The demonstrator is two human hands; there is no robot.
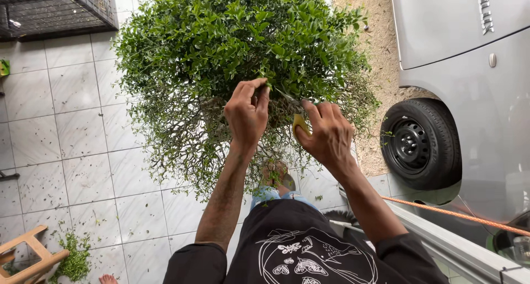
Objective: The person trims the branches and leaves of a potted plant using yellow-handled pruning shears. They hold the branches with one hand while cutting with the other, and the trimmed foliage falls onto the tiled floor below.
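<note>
Both forearms reach to twelve o'clock: left hand (pixel 247 114) pinches a twig of the bush (pixel 237 46), right hand (pixel 327 134) closed around yellow-handled shears (pixel 298 122).

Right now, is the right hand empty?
No: the right hand grips a yellow-handled cutting tool at the bush, while the left hand pinches a twig beside it.

The bush (pixel 232 41) is dense and rounded, with small green leaves above and bare twiggy branches below. Yellow-handled shears (pixel 298 121) point into its lower foliage.
</note>
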